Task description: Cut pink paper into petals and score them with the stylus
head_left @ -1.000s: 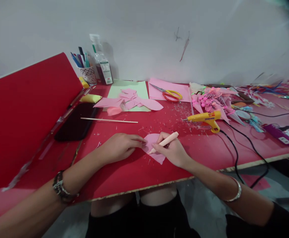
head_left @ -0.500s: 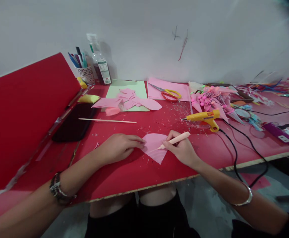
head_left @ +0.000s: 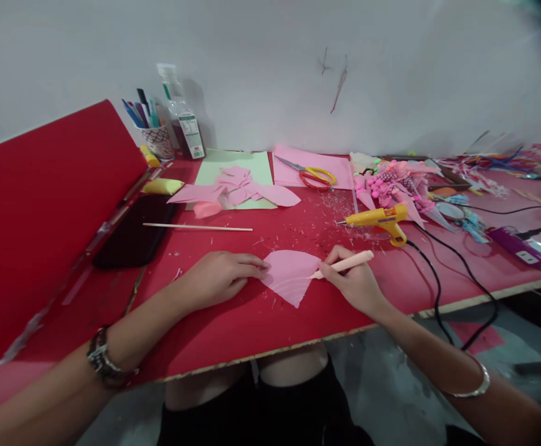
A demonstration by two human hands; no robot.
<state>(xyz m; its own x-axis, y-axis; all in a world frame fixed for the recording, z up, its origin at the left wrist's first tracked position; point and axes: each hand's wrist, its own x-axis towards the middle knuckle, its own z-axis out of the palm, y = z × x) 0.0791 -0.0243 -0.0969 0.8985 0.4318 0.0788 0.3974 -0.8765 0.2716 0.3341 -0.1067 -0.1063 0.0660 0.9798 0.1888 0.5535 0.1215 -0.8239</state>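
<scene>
A pink petal-shaped paper piece (head_left: 289, 274) lies on the red table (head_left: 251, 322) in front of me. My left hand (head_left: 219, 277) rests palm down with its fingertips pressing the paper's left edge. My right hand (head_left: 351, 284) is closed on a cream pen-like tool (head_left: 344, 264), whose tip touches the paper's right edge.
A yellow glue gun (head_left: 382, 220) with a black cord lies right of centre. Scissors (head_left: 314, 175) rest on pink paper at the back. Pink scraps (head_left: 237, 189), a wooden stick (head_left: 198, 227), a black phone (head_left: 133, 235), a pen cup (head_left: 156, 139) and a raised red board (head_left: 47, 204) stand to the left.
My right hand has drawn the tool rightward across the pink paper, from its middle to its right edge. More of the paper shows now. The left hand has stayed put.
</scene>
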